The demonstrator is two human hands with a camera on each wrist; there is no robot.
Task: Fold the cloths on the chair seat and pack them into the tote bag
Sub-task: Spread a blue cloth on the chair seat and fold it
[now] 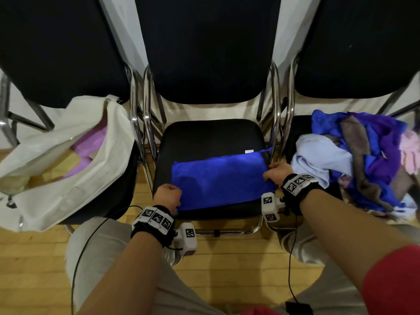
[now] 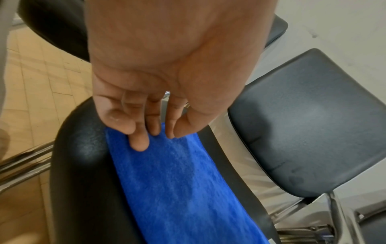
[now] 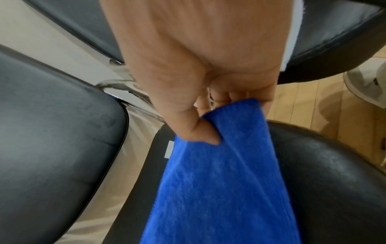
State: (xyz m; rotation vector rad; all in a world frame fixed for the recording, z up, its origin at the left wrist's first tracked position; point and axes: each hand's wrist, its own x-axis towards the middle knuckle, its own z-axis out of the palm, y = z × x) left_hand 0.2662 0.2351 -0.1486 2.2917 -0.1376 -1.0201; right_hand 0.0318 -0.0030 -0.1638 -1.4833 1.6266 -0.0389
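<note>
A blue cloth lies flat on the front half of the middle chair's seat, stretched between the two hands. The left hand sits at the cloth's left end, near the seat's front left corner; in the left wrist view its fingers curl down onto the cloth's edge with the thumb beside them, holding that end against the seat. The right hand is at the cloth's right end, by the seat's right edge; in the right wrist view its thumb presses on top of the cloth while the fingers wrap under the bunched corner, so it pinches the cloth, lifting that end slightly off the seat. A small white tag shows at the cloth's far right corner (also seen beside the thumb in the right wrist view).

On the chair to the left a cream tote slumps open toward the camera, with purple cloth already inside it. On the chair to the right lies a loose pile of cloths (blue, purple, pale blue, brown, pink), just beside the right wrist. Both wrists carry black bands with printed markers. The floor is light wood.
</note>
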